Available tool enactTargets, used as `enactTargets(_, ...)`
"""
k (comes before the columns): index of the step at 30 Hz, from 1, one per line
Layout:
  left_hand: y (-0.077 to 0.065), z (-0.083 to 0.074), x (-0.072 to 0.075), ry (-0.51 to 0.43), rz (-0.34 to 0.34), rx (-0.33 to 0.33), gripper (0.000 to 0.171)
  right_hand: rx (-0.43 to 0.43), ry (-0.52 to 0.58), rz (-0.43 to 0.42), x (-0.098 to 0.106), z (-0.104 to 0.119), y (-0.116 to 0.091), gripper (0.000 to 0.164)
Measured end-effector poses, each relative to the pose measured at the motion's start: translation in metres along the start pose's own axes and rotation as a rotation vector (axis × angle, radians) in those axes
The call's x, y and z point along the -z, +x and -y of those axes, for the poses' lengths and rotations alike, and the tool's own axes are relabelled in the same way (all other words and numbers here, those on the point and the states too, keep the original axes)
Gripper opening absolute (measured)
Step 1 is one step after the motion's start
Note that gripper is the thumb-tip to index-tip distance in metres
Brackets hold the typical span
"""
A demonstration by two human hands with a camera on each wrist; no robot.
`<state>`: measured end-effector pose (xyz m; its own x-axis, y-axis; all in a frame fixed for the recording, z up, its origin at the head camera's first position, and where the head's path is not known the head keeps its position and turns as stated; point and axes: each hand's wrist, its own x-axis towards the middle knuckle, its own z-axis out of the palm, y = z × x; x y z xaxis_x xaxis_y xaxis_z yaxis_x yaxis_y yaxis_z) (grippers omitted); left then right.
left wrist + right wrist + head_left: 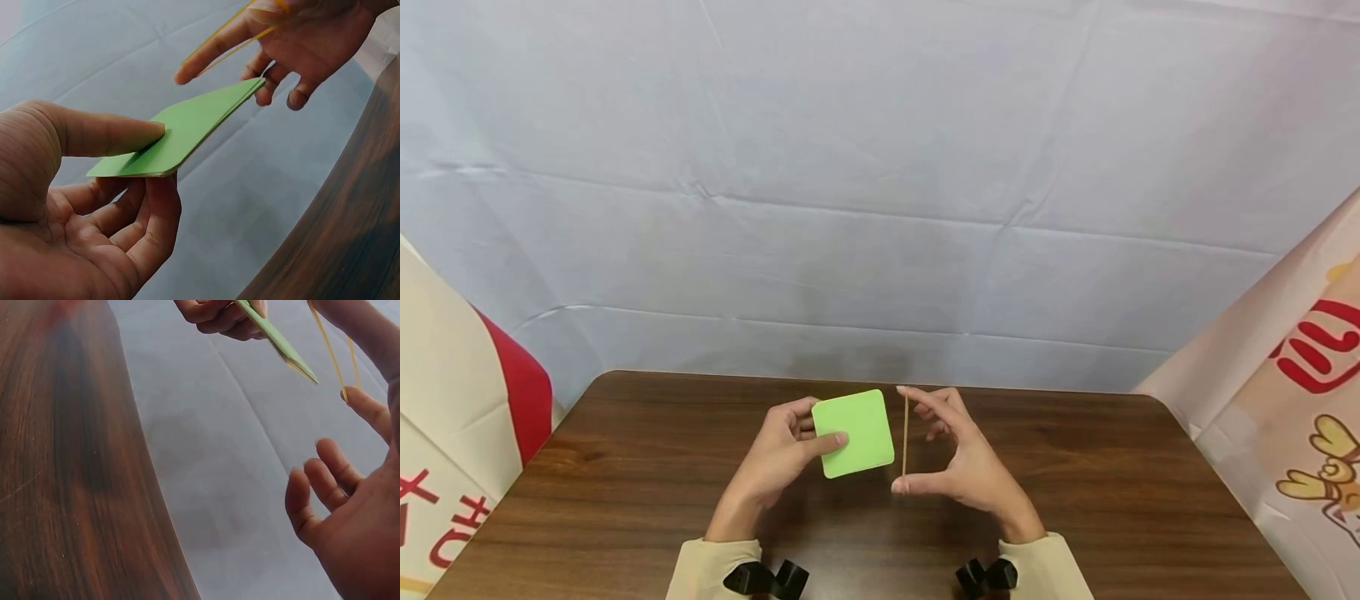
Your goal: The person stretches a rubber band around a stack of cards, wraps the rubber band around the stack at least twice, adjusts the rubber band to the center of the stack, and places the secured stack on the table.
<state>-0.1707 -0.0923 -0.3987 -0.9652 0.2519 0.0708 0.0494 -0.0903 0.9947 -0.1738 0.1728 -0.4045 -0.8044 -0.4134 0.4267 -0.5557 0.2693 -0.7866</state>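
- Head view: the left hand (778, 462) pinches a thin stack of square green cards with rounded corners (853, 433), thumb on the face at 8 o'clock and fingers behind, above the dark brown wooden table (1112, 500).
- At 3 o'clock of the cards, just beside them and apart, the right hand (958, 458) stretches a thin tan rubber band (905, 437) upright between forefinger and thumb; the other fingers are loosely spread.
- Left wrist view: the stack (181, 128) lies tilted, its far corner toward the band (215, 37).
- Right wrist view: the band (331, 353) loops a fingertip; the cards' edge (278, 344) sits at 10 o'clock of it.
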Motion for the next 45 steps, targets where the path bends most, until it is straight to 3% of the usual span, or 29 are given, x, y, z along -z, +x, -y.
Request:
enactTargets(9, 0.0011, 0.0024, -0.0018, -0.075, 0.131, 0.02, 0.036, 0.016, -0.001, 0.116, -0.003, -0.0019, -0.0001, 0.118)
enactTargets(15, 0.0003, 0.0016, -0.0009, -0.092, 0.152, 0.008, 0.038, 0.018, 0.0, 0.144, -0.0033, -0.0022, 0.0002, 0.121)
enactTargets(23, -0.0015, -0.001, 0.0027, -0.128, 0.106, -0.001, 0.036, 0.01, -0.014, 0.152, -0.0026, -0.0005, 0.0008, 0.12)
enactTargets(32, -0.0017, -0.0009, -0.0044, -0.097, 0.241, 0.006, 0.042, 0.023, -0.004, 0.168, -0.0062, -0.002, 0.0016, 0.119)
enactTargets(45, -0.0031, -0.0009, -0.0043, -0.106, 0.286, -0.025, 0.038, 0.017, -0.024, 0.175, -0.0077, -0.0016, -0.0005, 0.098)
